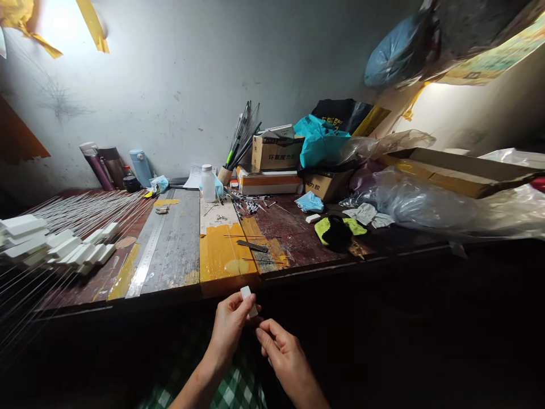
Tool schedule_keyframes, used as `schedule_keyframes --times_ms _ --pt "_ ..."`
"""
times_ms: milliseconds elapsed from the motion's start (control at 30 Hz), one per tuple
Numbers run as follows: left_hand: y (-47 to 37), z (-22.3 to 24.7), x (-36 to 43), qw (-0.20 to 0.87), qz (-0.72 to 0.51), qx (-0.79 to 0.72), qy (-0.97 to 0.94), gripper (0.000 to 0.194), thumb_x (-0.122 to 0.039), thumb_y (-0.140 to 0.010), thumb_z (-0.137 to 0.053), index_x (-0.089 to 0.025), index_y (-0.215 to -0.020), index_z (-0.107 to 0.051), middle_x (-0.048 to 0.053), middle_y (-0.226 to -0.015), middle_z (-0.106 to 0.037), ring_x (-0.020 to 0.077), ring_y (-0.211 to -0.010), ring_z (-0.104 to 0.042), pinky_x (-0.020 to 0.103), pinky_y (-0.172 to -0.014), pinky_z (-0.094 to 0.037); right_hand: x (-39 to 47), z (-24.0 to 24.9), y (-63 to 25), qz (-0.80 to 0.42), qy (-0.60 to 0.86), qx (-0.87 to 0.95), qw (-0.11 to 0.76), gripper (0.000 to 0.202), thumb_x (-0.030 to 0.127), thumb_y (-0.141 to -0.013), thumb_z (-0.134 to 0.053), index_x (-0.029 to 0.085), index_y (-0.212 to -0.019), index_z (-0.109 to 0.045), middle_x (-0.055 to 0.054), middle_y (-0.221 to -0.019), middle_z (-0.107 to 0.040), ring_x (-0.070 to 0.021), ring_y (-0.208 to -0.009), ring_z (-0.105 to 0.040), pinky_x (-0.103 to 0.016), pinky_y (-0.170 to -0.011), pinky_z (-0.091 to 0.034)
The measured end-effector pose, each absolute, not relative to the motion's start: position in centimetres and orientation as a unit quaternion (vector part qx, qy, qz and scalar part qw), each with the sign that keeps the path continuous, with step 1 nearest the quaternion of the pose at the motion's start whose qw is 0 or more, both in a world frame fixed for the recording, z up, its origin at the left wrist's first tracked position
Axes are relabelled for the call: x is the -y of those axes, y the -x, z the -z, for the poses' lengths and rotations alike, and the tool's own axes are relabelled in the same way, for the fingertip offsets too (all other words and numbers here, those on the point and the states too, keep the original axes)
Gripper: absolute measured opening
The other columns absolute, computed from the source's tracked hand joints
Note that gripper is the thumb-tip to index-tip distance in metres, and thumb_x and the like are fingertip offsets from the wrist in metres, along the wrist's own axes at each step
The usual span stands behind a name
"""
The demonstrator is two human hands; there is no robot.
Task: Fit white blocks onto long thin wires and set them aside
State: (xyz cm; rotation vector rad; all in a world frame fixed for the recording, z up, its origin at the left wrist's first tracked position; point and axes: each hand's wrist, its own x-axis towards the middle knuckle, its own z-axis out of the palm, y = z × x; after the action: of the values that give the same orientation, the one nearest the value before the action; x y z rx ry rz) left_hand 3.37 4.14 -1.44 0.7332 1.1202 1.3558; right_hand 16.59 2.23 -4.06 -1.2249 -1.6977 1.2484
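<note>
Just in front of the table's edge, my left hand (232, 321) pinches a small white block (246, 293) between thumb and fingers, and the block stands tilted. My right hand (281, 346) is close beside it, below the block, with thumb and forefinger pressed together. Whatever lies between those fingertips is too small to make out. Beyond the hands, a flat dark metal strip (252, 246) and several thin dark rods lie on a yellow-taped board (213, 253). A shiny clear puddle (237, 267) spreads near the board's front edge.
White blocks (70, 250) with long thin rods are piled at the left. A steel ruler (145, 255) lies beside them. A white bottle (208, 183), cartons (276, 152), a black-and-yellow cloth (338, 232) and clear plastic bags (421, 196) stand or lie farther back and right.
</note>
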Motion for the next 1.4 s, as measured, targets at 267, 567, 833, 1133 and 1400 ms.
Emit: schedule_keyframes --times_ms 267,567,833,1133,1400 --pt "-2.7 1.7 -3.6 0.578 -0.574 -0.491 -0.31 0.035 -0.045 -0.069 -0.074 -0.011 -0.07 -0.066 0.004 -0.063 -0.066 0.0139 -0.052 -0.061 0.024 -0.052 -0.046 -2.1 4.5 -16.1 -0.536 0.443 0.631 0.343 0.036 0.052 -0.087 -0.049 0.019 -0.073 -0.053 0.006 -0.051 -0.042 -0.0088 -0.046 -0.038 -0.02 -0.045 -0.029" --pt "-0.9 1.8 -2.9 0.563 -0.58 -0.513 -0.289 0.035 -0.044 -0.067 -0.076 -0.011 -0.074 -0.069 0.005 -0.066 -0.069 0.0122 -0.052 -0.06 0.02 -0.051 -0.043 -2.0 3.5 -14.7 -0.491 0.45 0.68 0.306 0.029 0.038 -0.091 -0.044 0.017 -0.075 -0.059 0.006 -0.051 -0.044 -0.0093 -0.048 -0.037 -0.021 -0.048 -0.028" --pt "1.2 1.4 -2.1 0.534 -0.582 -0.531 -0.308 0.032 -0.043 -0.071 -0.072 -0.012 -0.075 -0.069 0.006 -0.069 -0.069 0.0122 -0.055 -0.058 0.021 -0.053 -0.043 -1.7 3.2 -12.4 -0.53 0.416 0.665 0.323 0.023 0.032 -0.089 -0.049 0.017 -0.073 -0.055 0.006 -0.055 -0.045 -0.0092 -0.051 -0.041 -0.02 -0.051 -0.032" --pt "-0.4 1.1 -2.3 0.559 -0.571 -0.527 -0.288 0.036 -0.046 -0.068 -0.074 -0.011 -0.072 -0.068 0.006 -0.067 -0.07 0.0149 -0.053 -0.064 0.022 -0.053 -0.046 -1.6 3.7 -14.2 -0.497 0.441 0.677 0.318 0.032 0.04 -0.091 -0.046 0.019 -0.07 -0.054 0.006 -0.05 -0.045 -0.0088 -0.048 -0.038 -0.021 -0.048 -0.029" --pt "-0.9 1.6 -2.5 0.562 -0.568 -0.524 -0.294 0.035 -0.046 -0.069 -0.073 -0.012 -0.074 -0.068 0.005 -0.068 -0.07 0.013 -0.054 -0.063 0.02 -0.051 -0.044 -1.6 3.9 -14.9 -0.543 0.433 0.652 0.304 0.028 0.044 -0.089 -0.049 0.018 -0.078 -0.056 0.006 -0.051 -0.046 -0.0092 -0.047 -0.04 -0.02 -0.047 -0.03"
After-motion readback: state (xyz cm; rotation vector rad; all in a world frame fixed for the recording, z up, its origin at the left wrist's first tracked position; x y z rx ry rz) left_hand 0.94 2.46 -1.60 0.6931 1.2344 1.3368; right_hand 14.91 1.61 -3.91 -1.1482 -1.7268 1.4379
